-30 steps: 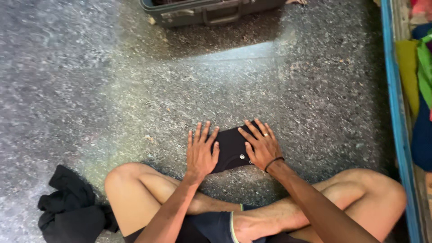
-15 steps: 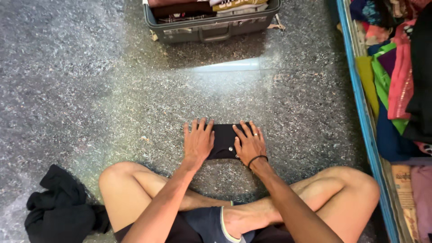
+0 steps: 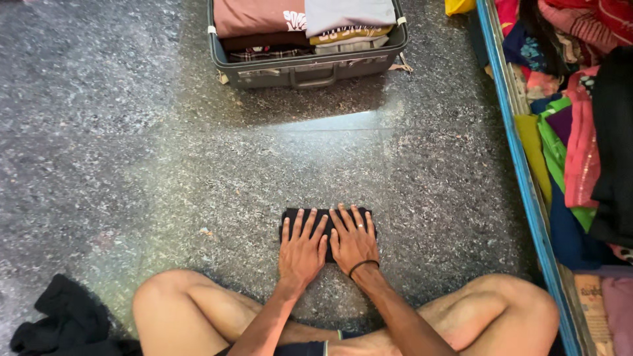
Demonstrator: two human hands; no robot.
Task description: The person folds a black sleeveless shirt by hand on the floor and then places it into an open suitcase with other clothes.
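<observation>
A small folded black garment (image 3: 289,215) lies on the speckled grey floor (image 3: 132,151) just in front of my crossed legs. My left hand (image 3: 302,249) and my right hand (image 3: 353,240) lie flat on it side by side, fingers spread and pointing away from me, covering most of it. Only its far edge and left corner show. A ring sits on a right finger and a dark band on the right wrist. Neither hand grips anything.
An open grey suitcase (image 3: 310,68) with folded clothes stands on the floor ahead. A blue-edged shelf (image 3: 521,171) on the right holds several coloured fabrics. A crumpled black cloth (image 3: 62,323) lies by my left knee.
Both hands have drawn together on the garment, which now looks smaller and narrower under them. The camera has tilted up, showing more of the suitcase.
</observation>
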